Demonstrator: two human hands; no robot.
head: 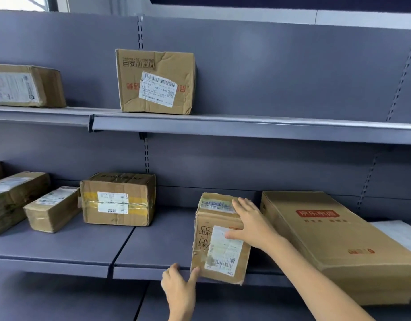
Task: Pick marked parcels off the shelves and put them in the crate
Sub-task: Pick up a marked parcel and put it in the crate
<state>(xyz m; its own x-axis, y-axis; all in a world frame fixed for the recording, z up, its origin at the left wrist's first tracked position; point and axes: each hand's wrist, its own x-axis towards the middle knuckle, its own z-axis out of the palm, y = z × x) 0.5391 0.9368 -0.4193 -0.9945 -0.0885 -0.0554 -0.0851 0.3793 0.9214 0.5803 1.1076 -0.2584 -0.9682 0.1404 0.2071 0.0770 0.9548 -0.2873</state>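
Note:
A narrow brown parcel (206, 230) with black handwriting and a white label lies on the lower shelf (153, 246), its near end jutting past the front edge. My right hand (250, 224) rests flat on its top, fingers spread over the far end and thumb on the label. My left hand (180, 288) comes up from below, thumb and a fingertip touching the parcel's near left corner. No crate is in view.
A large flat carton with red print (334, 242) lies right beside the parcel. Three other boxes (117, 200) stand at the lower shelf's left. The upper shelf (269, 126) carries a labelled box (155, 82) and another at far left (26, 85).

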